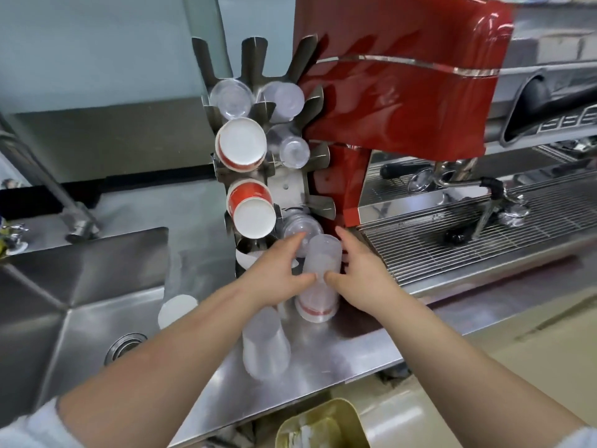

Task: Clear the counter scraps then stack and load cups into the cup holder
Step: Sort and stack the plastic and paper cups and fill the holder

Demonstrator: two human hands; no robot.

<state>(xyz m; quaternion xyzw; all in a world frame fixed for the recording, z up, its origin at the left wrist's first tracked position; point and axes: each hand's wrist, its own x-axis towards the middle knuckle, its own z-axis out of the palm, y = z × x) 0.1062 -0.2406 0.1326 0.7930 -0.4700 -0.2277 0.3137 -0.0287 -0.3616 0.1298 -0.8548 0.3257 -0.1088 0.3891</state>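
Centre frame, both hands clasp a clear cup stack [319,273] upright on the table [339,350]: left hand [277,270] grip & right hand [361,276] grip closed round it. Cup holder [287,189] partly loaded; loose stacks [265,344] remain, lower centre. No scraps visible.

My hands blur the cup stack [318,279]. The bin [323,425] is cut off below. My left arm hides part of a white cup [176,310].
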